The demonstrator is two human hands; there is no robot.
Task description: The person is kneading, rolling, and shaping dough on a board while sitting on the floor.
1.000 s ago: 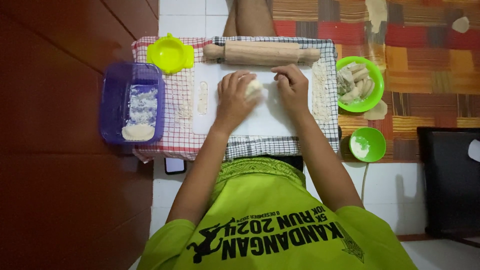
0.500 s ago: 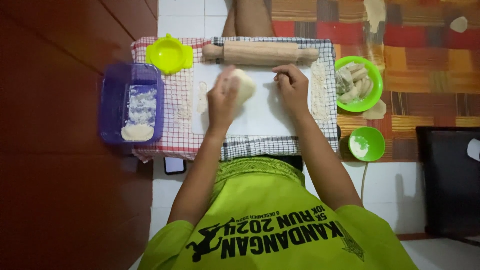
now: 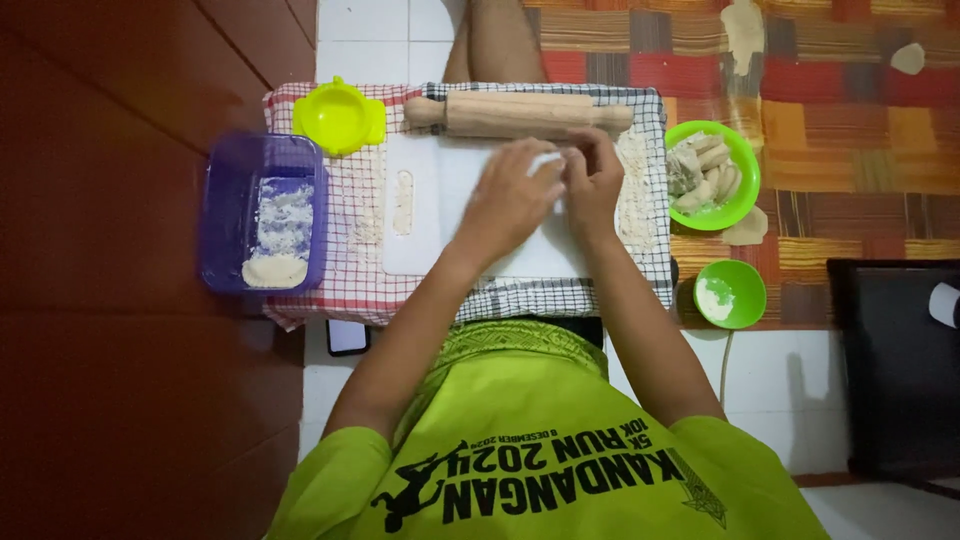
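My left hand (image 3: 512,192) and my right hand (image 3: 592,180) meet over the white cutting board (image 3: 425,215). Both pinch a small pale piece of dough (image 3: 546,162) between their fingertips. Just beyond the hands, a wooden rolling pin (image 3: 520,113) lies across the far edge of the board. The board rests on a checked cloth (image 3: 360,270) dusted with flour.
A yellow dumpling press (image 3: 340,118) sits at the cloth's far left. A purple tub (image 3: 262,212) with flour and a dough disc stands left. A green bowl (image 3: 712,175) of filled pieces and a smaller green bowl (image 3: 732,294) of flour stand right. A phone (image 3: 347,337) lies near the cloth.
My left hand lifted the dough off the board and carried it right. Both hands now hold it together near the rolling pin.
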